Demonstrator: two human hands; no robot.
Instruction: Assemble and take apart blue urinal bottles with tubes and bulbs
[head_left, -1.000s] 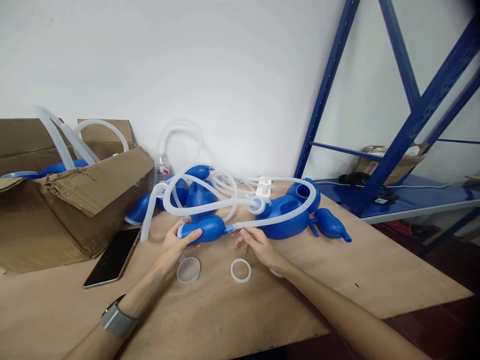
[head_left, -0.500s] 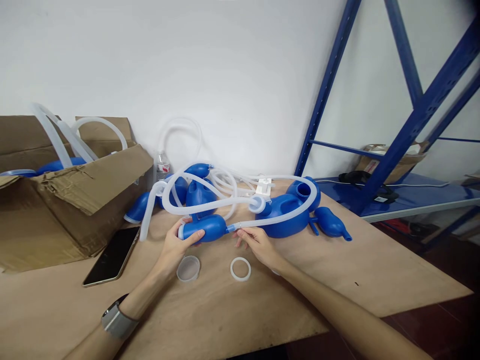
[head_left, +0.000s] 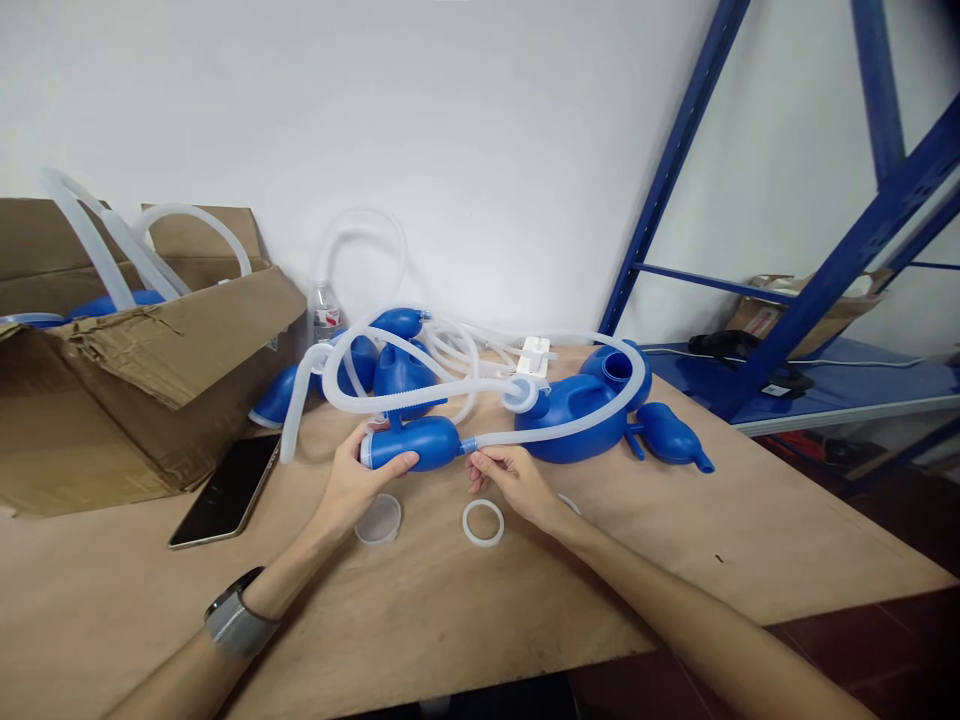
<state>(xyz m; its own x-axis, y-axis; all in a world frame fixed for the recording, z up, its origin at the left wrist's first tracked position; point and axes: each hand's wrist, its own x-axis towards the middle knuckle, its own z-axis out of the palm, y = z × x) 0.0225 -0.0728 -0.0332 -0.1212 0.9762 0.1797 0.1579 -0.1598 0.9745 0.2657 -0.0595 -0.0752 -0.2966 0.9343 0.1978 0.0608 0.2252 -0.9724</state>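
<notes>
My left hand (head_left: 358, 478) is wrapped round a blue bulb-shaped plastic piece (head_left: 424, 443) that has a pale rim at its left end and a side stub. The piece's narrow right tip sits at the end of a translucent hose (head_left: 555, 432), which loops back over the blue parts. Just under that joint, my right hand (head_left: 510, 480) is closed in a pinch; whatever its fingertips hold is hidden. Below the hands lie a clear round cap (head_left: 378, 520) and a white ring (head_left: 483, 523). Another pale ring (head_left: 570, 503) is partly covered by my right wrist.
A cardboard box (head_left: 150, 400) with hoses and blue parts stands left, beside a phone (head_left: 225, 492). Behind my hands are a blue jug (head_left: 577, 425), several other blue pieces, coiled tubing and a plastic bottle (head_left: 326, 312). A blue metal shelf (head_left: 750, 385) stands right.
My right fingertips have slipped from the hose to just below its joint with the blue piece. My left hand keeps its grip. The view has shifted slightly.
</notes>
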